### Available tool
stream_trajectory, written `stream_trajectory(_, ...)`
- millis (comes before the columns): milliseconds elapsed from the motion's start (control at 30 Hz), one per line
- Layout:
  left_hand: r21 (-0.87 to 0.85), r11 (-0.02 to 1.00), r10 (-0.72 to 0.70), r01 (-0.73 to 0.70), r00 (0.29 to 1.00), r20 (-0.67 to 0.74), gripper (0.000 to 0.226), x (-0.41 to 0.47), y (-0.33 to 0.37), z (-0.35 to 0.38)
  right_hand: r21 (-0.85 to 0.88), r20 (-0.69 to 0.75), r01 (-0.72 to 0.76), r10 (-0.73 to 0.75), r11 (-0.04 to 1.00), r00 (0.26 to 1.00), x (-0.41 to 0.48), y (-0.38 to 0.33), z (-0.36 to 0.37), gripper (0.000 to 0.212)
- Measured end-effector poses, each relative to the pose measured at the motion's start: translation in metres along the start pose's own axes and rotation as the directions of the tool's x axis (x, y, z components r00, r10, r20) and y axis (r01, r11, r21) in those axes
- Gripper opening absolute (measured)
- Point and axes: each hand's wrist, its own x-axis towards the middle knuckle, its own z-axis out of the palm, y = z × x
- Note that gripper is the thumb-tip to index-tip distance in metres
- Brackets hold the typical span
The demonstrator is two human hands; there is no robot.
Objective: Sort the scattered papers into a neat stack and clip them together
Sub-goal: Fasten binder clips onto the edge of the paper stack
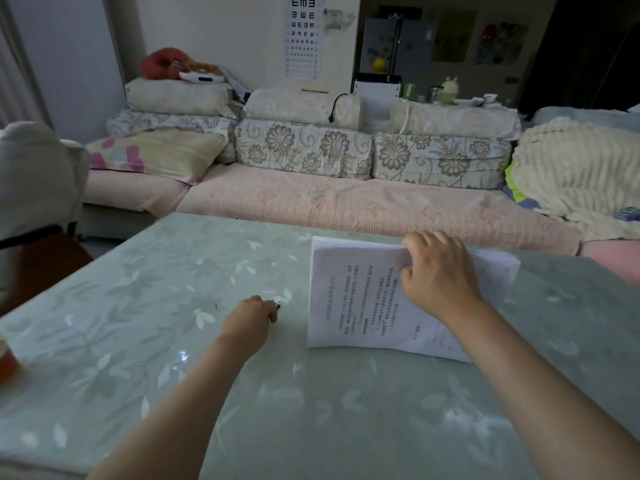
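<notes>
The papers lie stacked on the table, at about three o'clock of its middle, with the lower sheets jutting out to the right. The clip, at nine o'clock of them, is tiny. It could slip, or the sheets could skew as it goes on. The left hand pinches it, and the right hand curls over the papers' far edge.
</notes>
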Motion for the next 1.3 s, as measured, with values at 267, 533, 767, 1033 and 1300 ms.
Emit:
stream_trajectory(267,-0.011,0.997,0.082,-0.082,0.950,0.301,0.026,-0.045,0.027,-0.024,0.010,0.025,0.000,-0.001,1.000,1.000,0.000,0.000,-0.002,0.016)
stream_trajectory(533,-0.225,0.899,0.431,-0.376,0.852,0.297,0.023,-0.074,0.125,0.000,0.047,0.039,0.005,-0.007,0.999,0.999,-0.004,-0.004,-0.009,0.013)
stream_trajectory(767,-0.085,0.842,0.539,-0.532,0.830,0.141,0.027,-0.054,0.183,-0.012,0.046,0.039,0.011,-0.013,0.999,0.999,-0.004,-0.001,-0.010,0.011)
stream_trajectory(1033,0.271,0.801,0.598,-0.534,0.711,-0.369,0.033,-0.010,0.195,-0.100,0.065,-0.024,0.016,-0.014,0.998,1.000,-0.005,0.001,-0.003,0.011)
stream_trajectory(1300,0.432,0.772,0.609,-0.467,0.737,-0.292,0.024,0.009,0.192,-0.080,0.150,0.124,0.080,-0.099,0.985,0.987,-0.005,0.014,-0.020,0.015)
